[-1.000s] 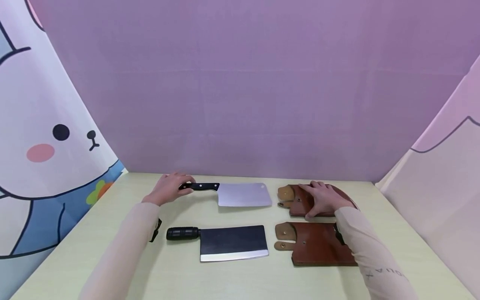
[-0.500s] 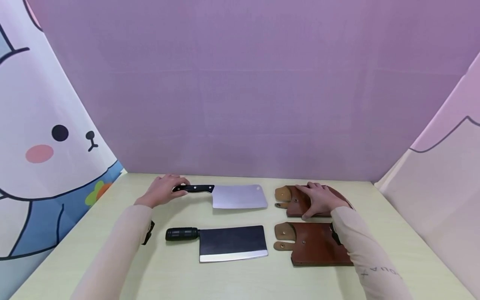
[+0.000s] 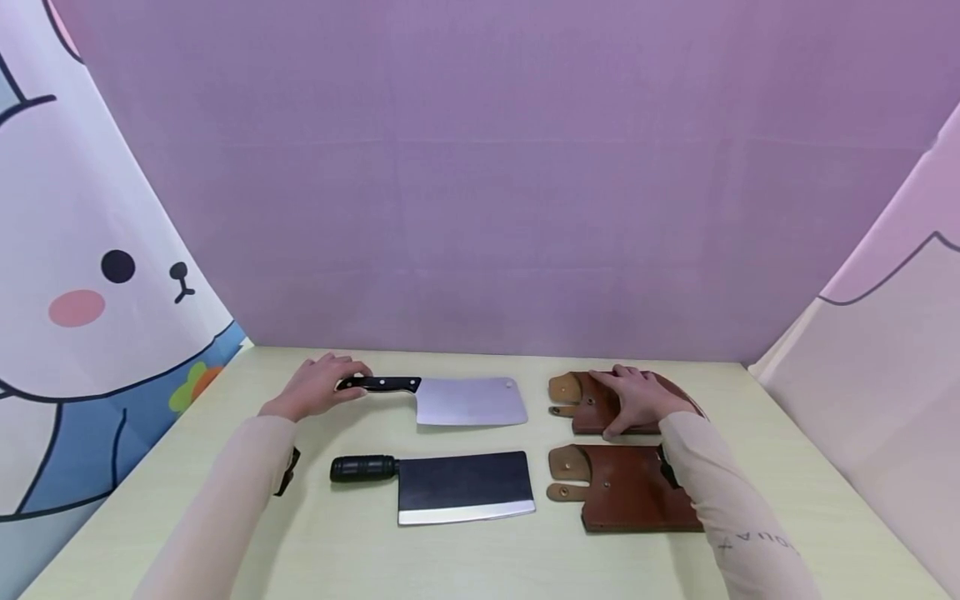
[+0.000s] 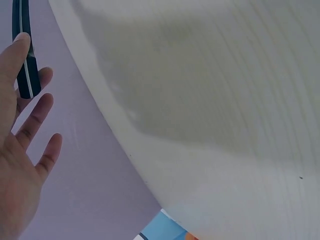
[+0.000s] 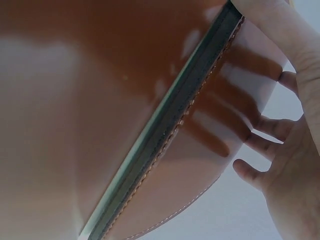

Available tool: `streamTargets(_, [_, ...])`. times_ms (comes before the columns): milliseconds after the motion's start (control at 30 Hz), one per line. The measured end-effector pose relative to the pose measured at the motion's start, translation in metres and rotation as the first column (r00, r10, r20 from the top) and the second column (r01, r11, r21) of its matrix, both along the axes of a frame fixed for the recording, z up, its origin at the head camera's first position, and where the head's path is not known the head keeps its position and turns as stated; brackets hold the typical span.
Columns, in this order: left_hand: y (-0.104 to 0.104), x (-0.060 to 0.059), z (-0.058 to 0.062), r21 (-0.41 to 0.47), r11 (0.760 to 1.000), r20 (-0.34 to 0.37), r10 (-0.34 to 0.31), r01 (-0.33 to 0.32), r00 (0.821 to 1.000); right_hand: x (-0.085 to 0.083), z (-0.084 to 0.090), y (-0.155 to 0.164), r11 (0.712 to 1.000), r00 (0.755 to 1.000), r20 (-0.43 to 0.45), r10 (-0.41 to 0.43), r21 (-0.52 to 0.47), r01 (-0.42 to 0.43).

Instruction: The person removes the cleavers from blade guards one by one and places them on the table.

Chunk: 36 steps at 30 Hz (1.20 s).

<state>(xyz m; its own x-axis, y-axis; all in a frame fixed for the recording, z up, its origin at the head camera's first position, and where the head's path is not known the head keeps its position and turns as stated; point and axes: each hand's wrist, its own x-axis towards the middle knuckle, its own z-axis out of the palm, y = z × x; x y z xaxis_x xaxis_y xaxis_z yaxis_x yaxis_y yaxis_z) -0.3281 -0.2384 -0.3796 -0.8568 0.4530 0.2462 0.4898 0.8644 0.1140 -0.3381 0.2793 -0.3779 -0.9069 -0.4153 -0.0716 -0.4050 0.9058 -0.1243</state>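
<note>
In the head view, my left hand (image 3: 324, 386) pinches the black riveted handle of a silver cleaver (image 3: 471, 402), thumb on the near side and fingers beyond. The left wrist view shows the butt of the handle (image 4: 28, 77) between thumb and forefinger, the other fingers loosely extended. My right hand (image 3: 637, 398) spans the back brown leather knife sheath (image 3: 587, 414), thumb at its near edge and fingers at its far edge. In the right wrist view, fingertips sit along the far edge of that sheath (image 5: 170, 185). The hand and sleeve hide much of it.
A dark-bladed cleaver (image 3: 467, 483) with a ribbed black handle lies in front of the silver one. To its right is a second brown sheath (image 3: 637, 492) with a tan snap strap, partly under the right sleeve. A purple backdrop (image 3: 480, 208) rises behind the pale table (image 3: 420, 562).
My left hand has drawn the silver cleaver leftward and slightly nearer. The right hand and the back sheath shifted a little left, then stayed nearly still. The dark cleaver stays in place.
</note>
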Motion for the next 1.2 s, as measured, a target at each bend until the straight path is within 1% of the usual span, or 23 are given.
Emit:
streamTargets(200, [-0.001,0.0,-0.004,-0.01,1.0,0.01,0.015,-0.015,1.0,0.0,0.0,0.001,1.0,0.999,0.044,-0.014,-0.015,0.014])
streamTargets(400, [0.001,0.001,-0.007,-0.017,1.0,0.016,0.013,-0.013,1.0,-0.003,-0.001,0.001,0.999,0.994,0.1,-0.036,-0.024,0.039])
streamTargets(633, [0.003,0.002,-0.009,-0.028,0.999,0.049,0.022,-0.02,0.999,-0.009,-0.006,0.002,0.999,0.989,0.141,-0.046,-0.002,0.047])
streamTargets(867, [0.003,0.004,-0.01,-0.03,0.999,0.069,0.019,-0.016,0.997,-0.009,-0.007,0.001,0.997,0.981,0.185,-0.066,-0.018,0.07])
streamTargets(1067, [0.005,0.005,-0.01,-0.027,0.999,0.084,0.026,-0.023,0.996,-0.008,-0.005,0.0,0.998,0.979,0.197,-0.059,-0.02,0.064])
streamTargets(1200, [0.006,0.004,-0.013,-0.031,0.999,0.1,0.035,-0.032,0.994,-0.009,-0.006,0.002,0.998,0.979,0.198,-0.058,-0.024,0.064])
